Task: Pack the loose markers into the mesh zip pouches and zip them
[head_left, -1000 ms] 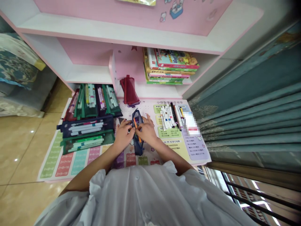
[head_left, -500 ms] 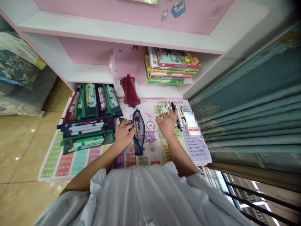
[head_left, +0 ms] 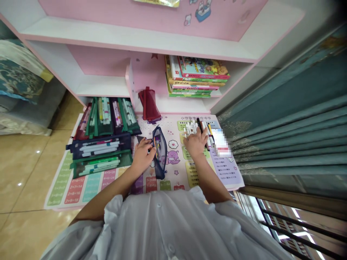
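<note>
The left hand (head_left: 142, 156) pinched the rim of an open navy mesh pencil pouch (head_left: 162, 155), which lay on a printed multiplication mat (head_left: 90, 191). At the pouch's 3 o'clock, the right hand (head_left: 195, 142) curled over loose marker pens (head_left: 191, 128); whether it gripped one, I couldn't tell. Filled pouches (head_left: 99, 144) sat at 9 o'clock.

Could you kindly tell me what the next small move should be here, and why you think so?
I would probably lift one marker from the pile of markers with the right hand and slip it into the pencil pouch. The right hand is already on the pile, while the left hand holds the pouch open.
</note>
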Tool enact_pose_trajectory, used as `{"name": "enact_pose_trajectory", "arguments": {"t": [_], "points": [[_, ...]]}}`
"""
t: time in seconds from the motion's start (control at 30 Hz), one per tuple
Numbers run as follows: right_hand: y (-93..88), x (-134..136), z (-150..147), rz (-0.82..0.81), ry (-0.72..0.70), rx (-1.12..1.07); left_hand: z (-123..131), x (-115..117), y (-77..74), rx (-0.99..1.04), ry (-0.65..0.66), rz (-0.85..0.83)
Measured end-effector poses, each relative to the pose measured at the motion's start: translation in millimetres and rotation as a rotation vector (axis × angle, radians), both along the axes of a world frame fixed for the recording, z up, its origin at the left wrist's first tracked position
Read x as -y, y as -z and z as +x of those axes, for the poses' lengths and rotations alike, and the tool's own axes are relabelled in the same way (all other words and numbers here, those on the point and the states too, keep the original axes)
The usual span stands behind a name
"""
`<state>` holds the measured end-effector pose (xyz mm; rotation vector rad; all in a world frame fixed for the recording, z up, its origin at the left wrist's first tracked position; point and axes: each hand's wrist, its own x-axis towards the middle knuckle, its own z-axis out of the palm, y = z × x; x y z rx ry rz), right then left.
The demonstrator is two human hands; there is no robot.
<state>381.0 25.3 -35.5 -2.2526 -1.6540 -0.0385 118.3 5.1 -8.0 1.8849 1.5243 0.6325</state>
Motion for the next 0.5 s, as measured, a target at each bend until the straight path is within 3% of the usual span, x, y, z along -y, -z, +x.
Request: {"name": "enact_pose_trajectory", "arguments": {"t": [0.2, 0.5], "points": [[-7.7, 0, -8, -0.067, -0.047, -0.012, 0, 0, -1.1, 0.001, 0.002, 0.014], [-37.8, 12, -45, 0.105, -0.209, -0.215, -1, -1, 0.8, -0.005, 0.010, 0.034]]}}
